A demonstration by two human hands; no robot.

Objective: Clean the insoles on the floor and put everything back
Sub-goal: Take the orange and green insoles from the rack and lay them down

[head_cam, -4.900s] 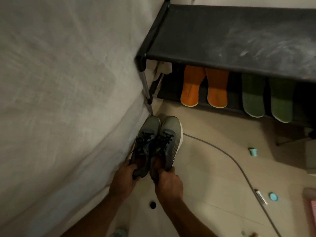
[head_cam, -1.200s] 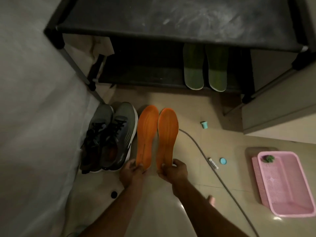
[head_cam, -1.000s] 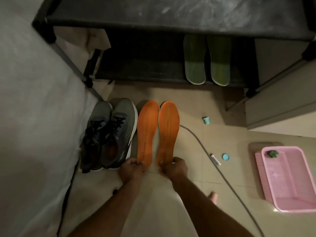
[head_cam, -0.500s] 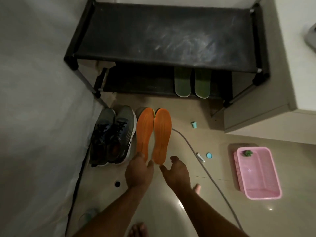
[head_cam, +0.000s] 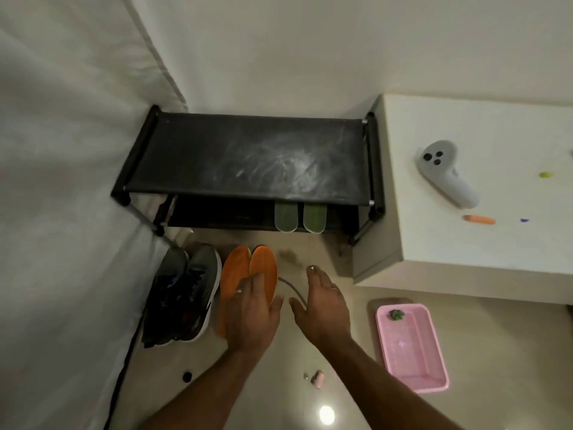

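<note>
Grey sneakers [head_cam: 183, 293] sit far left against the white fabric wall, and the orange insoles [head_cam: 248, 274] lie flat on the floor just beside them, side by side, toes toward the black shoe rack [head_cam: 248, 156]. Expect foam here: light, floppy, easy to crease, so don't pinch mid-length. Take each at the heel end, or slide a flat palm under it; wet, they'll likely go limp and slick. Your left hand [head_cam: 252, 315] hangs above the heel ends with fingers straight and relaxed, gripping nothing; whether it touches the insoles you can't tell from this view. Your right hand [head_cam: 322, 305] is just right of them over the grey cable [head_cam: 291, 288], fingers spread, also empty. Green insoles [head_cam: 299, 217] are on the rack's lower shelf, not on the floor. Pink basin [head_cam: 412, 346] is further right, well apart, with a small green thing in its far corner. Versus a second ago: you were pinching both orange heels, now both hands have let go and lifted off; the insoles stayed put, and the camera has risen so the white cabinet [head_cam: 465, 197] top with a controller [head_cam: 445, 173] shows.
</note>
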